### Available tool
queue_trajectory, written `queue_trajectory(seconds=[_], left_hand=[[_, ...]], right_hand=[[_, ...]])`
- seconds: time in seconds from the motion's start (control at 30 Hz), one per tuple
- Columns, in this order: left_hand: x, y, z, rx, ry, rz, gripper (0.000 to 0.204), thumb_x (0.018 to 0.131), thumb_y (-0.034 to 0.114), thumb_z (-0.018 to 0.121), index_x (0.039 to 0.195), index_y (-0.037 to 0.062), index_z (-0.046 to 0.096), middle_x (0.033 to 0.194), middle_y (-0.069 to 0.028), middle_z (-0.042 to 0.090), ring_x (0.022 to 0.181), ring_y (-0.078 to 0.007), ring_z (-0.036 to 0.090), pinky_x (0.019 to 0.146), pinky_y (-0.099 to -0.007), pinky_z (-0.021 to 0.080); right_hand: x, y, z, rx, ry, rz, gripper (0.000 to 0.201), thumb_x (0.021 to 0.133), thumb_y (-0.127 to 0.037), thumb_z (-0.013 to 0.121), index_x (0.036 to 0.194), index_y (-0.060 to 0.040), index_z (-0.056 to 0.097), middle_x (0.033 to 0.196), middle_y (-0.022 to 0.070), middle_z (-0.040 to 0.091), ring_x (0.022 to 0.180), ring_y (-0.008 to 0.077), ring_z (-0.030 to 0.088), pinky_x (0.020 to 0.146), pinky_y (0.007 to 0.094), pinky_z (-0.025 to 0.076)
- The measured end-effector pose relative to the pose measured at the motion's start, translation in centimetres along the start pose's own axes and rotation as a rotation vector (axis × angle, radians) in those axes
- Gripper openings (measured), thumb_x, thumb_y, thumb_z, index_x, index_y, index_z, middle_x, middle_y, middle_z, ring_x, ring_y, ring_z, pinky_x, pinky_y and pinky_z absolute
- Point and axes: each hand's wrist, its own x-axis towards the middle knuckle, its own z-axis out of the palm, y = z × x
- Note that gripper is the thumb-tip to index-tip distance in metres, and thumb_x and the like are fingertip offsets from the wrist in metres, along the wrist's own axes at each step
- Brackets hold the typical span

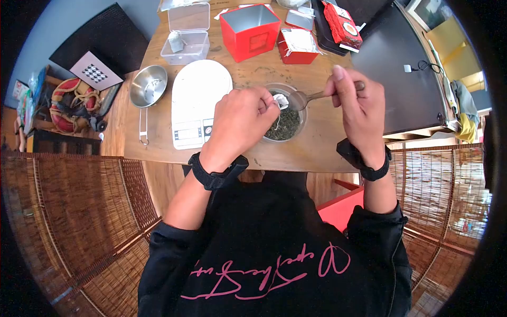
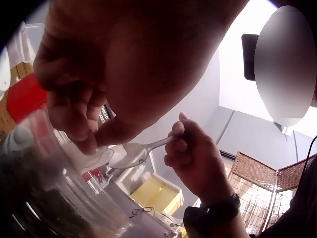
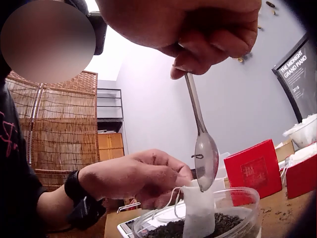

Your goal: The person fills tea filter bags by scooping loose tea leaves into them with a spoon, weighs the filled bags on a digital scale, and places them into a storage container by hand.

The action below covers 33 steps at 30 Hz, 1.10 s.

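Note:
My left hand (image 1: 240, 119) pinches the top of a white tea bag (image 3: 199, 215), whose string dangles beside it. The bag hangs upright over a round clear tub (image 3: 252, 206) that holds dark dried tea leaves (image 1: 285, 127). In my right hand (image 1: 364, 108) is the handle of a metal spoon (image 3: 206, 156), gripped between thumb and fingers. The spoon's bowl tilts downward, its tip right at the bag's mouth, with a small leaf bit stuck on it. In the left wrist view, the spoon (image 2: 130, 154) reaches toward the left fingertips.
Left of the tub lie a white kitchen scale (image 1: 200, 87) and a steel pan (image 1: 149, 84). Farther back stand a clear plastic box (image 1: 198, 53) with a filled bag inside, an open red tin (image 1: 251, 39), a small red box (image 1: 298, 56) of white bags and a red packet (image 1: 340, 26).

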Motion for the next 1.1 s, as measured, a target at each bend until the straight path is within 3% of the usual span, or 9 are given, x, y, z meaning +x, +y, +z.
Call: queue_trajectory(seconds=[0.13,0.2,1.1], left_hand=[[-0.1,0.0,0.3,-0.015,0.005,0.000,0.017,0.086,0.019,0.069,0.084,0.0023,0.073,0.069,-0.0139,0.070,0.062,-0.0273,0.069,0.062,-0.0368,0.053],[-0.2,-0.2,0.4,-0.028,0.013,0.011,0.017,0.086,0.019,0.069,0.084,0.0022,0.073,0.069,-0.0139,0.070,0.061,-0.0271,0.069,0.061,-0.0368,0.052],[-0.1,0.2,0.3,0.010,-0.010,-0.007,0.018,0.087,0.019,0.071,0.083,0.0025,0.072,0.069,-0.0137,0.070,0.061,-0.0272,0.069,0.062,-0.0370,0.053]], right_hand=[[-0.1,-0.2,0.5,0.050,0.017,-0.029,0.039,0.108,-0.023,0.059,0.081,0.0036,0.069,0.065,0.0007,0.062,0.056,0.0050,0.052,0.050,0.0240,0.039],[0.1,-0.2,0.5,0.203,0.139,-0.060,0.040,0.108,-0.023,0.059,0.080,0.0029,0.069,0.065,0.0001,0.061,0.057,0.0047,0.052,0.052,0.0231,0.039],[-0.7,-1.1,0.7,0.162,0.081,-0.150,0.033,0.107,-0.017,0.058,0.083,0.0023,0.070,0.068,0.0023,0.066,0.059,0.0067,0.057,0.054,0.0239,0.044]])
